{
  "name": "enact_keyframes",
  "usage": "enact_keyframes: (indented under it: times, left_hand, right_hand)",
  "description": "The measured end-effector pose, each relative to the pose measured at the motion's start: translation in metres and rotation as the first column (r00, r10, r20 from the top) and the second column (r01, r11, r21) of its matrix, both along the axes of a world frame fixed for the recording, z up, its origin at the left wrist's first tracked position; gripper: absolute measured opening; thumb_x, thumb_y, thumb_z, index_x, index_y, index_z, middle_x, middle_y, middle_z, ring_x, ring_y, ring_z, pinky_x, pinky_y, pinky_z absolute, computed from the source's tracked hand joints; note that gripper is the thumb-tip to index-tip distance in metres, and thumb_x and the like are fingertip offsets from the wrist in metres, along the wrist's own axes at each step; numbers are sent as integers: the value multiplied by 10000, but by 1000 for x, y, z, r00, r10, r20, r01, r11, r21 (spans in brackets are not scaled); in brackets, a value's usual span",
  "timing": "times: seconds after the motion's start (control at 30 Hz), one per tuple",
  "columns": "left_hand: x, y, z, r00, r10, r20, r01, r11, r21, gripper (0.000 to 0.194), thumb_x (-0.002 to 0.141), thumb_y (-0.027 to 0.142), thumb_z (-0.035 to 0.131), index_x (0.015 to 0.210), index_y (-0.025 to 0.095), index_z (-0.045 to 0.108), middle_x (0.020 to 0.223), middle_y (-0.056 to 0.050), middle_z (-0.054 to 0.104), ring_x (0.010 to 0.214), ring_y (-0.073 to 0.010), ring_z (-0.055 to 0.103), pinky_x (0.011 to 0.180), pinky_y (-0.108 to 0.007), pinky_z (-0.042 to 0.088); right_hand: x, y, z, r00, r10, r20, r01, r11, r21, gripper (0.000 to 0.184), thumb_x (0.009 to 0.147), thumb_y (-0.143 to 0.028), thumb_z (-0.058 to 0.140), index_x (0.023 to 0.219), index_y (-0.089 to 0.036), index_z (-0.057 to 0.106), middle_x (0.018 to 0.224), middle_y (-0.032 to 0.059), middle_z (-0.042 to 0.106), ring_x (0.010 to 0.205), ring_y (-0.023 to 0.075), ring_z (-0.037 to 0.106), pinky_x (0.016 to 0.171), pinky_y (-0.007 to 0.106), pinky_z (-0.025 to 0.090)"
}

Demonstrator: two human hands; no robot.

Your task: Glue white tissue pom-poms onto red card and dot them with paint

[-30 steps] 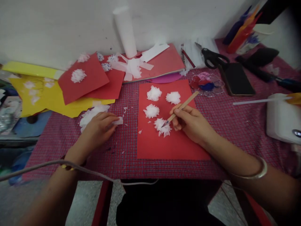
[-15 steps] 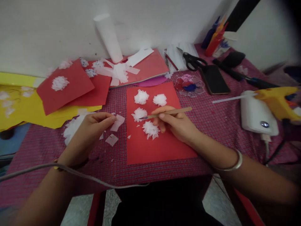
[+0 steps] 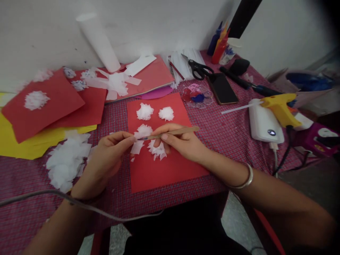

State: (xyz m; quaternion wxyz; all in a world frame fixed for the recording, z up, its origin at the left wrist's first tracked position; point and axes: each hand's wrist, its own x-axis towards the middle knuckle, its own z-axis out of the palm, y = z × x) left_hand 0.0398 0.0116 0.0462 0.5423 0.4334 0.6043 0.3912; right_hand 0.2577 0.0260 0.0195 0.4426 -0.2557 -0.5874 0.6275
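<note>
My left hand (image 3: 110, 161) pinches a small white tissue-paper square (image 3: 137, 147) between thumb and fingers, over the left edge of a red paper sheet (image 3: 164, 175). In my right hand (image 3: 186, 145) is a slim wooden stick (image 3: 187, 130), its dark-tinted tip close to the square; I cannot tell whether they touch. Several ruffled white tissue puffs lie on the sheet. Two are farther back, a left puff (image 3: 145, 112) and a right puff (image 3: 166, 113). A third puff (image 3: 143, 130) is just behind my fingertips. The nearest puff (image 3: 157, 151) is partly covered by my right hand.
A heap of white tissue squares (image 3: 66, 161) lies left of my left hand. Behind the sheet are a paint palette (image 3: 198, 97), a phone (image 3: 222, 88) and scissors (image 3: 198, 67). A yellow glue gun (image 3: 278, 106) rests by a white power bank (image 3: 265, 122). A cable (image 3: 106, 212) crosses in front.
My left hand has brought the tissue square right, over the red sheet. The stick's tip is now beside the square instead of over a puff. The camera view has turned right.
</note>
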Motion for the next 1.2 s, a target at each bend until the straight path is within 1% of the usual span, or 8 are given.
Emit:
enact_keyframes:
  times: [0.17,0.33,0.57,0.77,0.83,0.97,1.1,1.2]
  left_hand:
    - [3,-1,2,1000,10,25,-11,999,31,152,700,289,769,624,188,685,540,34,533,507,-72,443,483,-176,394]
    - [0,0,-1,978,37,204,-31,999,-30,134,659,296,775,687,174,728,649,-18,657,558,-113,558,494,-211,475]
    - [-4,-6,3,963,-27,269,41,998,-43,138,639,188,829,749,208,748,664,15,688,550,-84,593,523,-180,505]
    - [-3,-6,6,927,-74,367,93,995,-33,159,728,361,750,761,206,756,649,-11,690,526,-106,604,517,-214,528]
    - [0,-5,8,919,-39,393,68,996,-60,124,709,321,760,750,208,729,653,5,677,510,-97,581,492,-207,519]
    - [6,-6,8,921,7,391,24,997,-74,220,623,188,823,797,208,691,702,34,682,526,-74,567,478,-167,493]
    - [6,-7,4,936,-1,351,24,998,-63,219,631,191,837,784,202,681,706,21,710,574,-85,609,545,-178,516]
    - [6,-10,2,957,-33,289,32,999,9,169,657,226,823,742,210,678,650,23,692,558,-93,602,557,-202,503]
  right_hand:
    - [0,0,0,1000,-13,21,13,1000,-11,168,954,-260,547,1023,-173,673,810,3,717,533,62,562,518,215,476]
    - [-1,0,0,1000,-17,23,18,999,-37,167,950,-255,535,1038,-176,653,803,-8,716,518,54,552,512,214,463]
    - [-4,-1,1,995,-12,-103,-2,991,-137,156,945,-315,560,998,-184,627,792,-11,726,497,52,556,491,212,448]
    - [-4,-3,2,988,-27,-154,-5,979,-202,195,933,-368,589,993,-186,621,797,-5,745,487,47,555,466,206,425]
    - [-4,-3,1,986,-21,-168,-15,978,-209,188,930,-358,593,995,-185,626,795,-6,743,487,48,559,466,203,431]
    - [-4,-3,2,986,-16,-168,-16,982,-191,167,933,-330,582,998,-181,626,793,-8,735,484,50,561,475,202,449]
    - [-4,-3,3,992,-24,-121,5,988,-157,182,929,-342,600,1002,-179,631,802,-6,739,485,47,562,481,199,453]
    - [-3,-5,6,998,-36,-60,27,990,-140,226,908,-385,638,1006,-184,675,800,-4,755,485,49,574,489,201,462]
